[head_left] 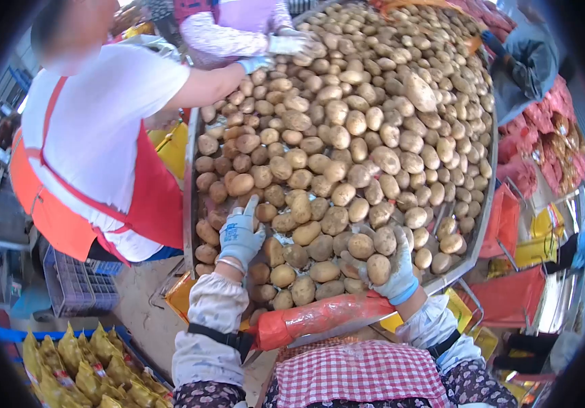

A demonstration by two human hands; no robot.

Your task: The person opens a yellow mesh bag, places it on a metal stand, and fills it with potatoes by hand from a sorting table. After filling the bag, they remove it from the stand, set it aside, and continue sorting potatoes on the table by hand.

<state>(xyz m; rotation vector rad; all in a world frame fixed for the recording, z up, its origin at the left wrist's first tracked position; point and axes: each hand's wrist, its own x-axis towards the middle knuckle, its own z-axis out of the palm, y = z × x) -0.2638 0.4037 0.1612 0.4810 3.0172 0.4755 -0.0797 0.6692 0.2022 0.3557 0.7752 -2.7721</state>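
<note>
Metal tray full of potatoes

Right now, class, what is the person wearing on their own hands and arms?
Both hands are gloved. The left hand wears a pale blue-grey knit glove with small print on its back; the right hand wears a similar glove with a bright blue cuff. Each forearm has a puffy white oversleeve closed by a black strap, over dark flowered sleeves.

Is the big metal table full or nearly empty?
Full: potatoes cover the table from rim to rim, stacked on one another.
</note>
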